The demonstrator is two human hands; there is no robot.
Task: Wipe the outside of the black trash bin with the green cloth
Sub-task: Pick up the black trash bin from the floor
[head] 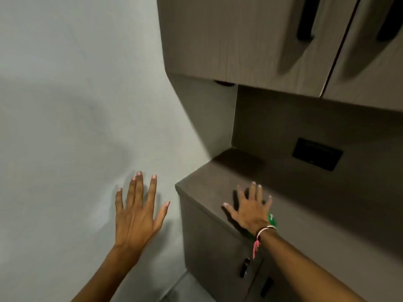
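The person's left hand (137, 212) is raised with the fingers spread wide and the palm turned toward the plain pale grey wall (76, 105), holding nothing. The right hand (250, 208) is likewise spread flat, palm down on or just above the top of the low brown wood-grain cabinet (218, 177); whether it actually presses on the surface cannot be told. A small patch of bright green (271, 219) shows at the far edge of that hand near the wrist, beside a black and white wristband with a pink tassel (258, 238). It may be a corner of the green cloth, but too little of it shows to be sure, and the open fingers are not gripping it.

The black trash bin is nowhere in view. Above the cabinet hang brown wood-grain wall cupboards with long dark handles (305, 18), and a dark rectangular panel (317, 153) sits in the back panel.

Judging from this, the wiping has not begun: the step in hand is still preparation. The next move calls for getting a firm hold of the cloth, then looking down and around to find the bin before bringing the cloth to its outer wall.
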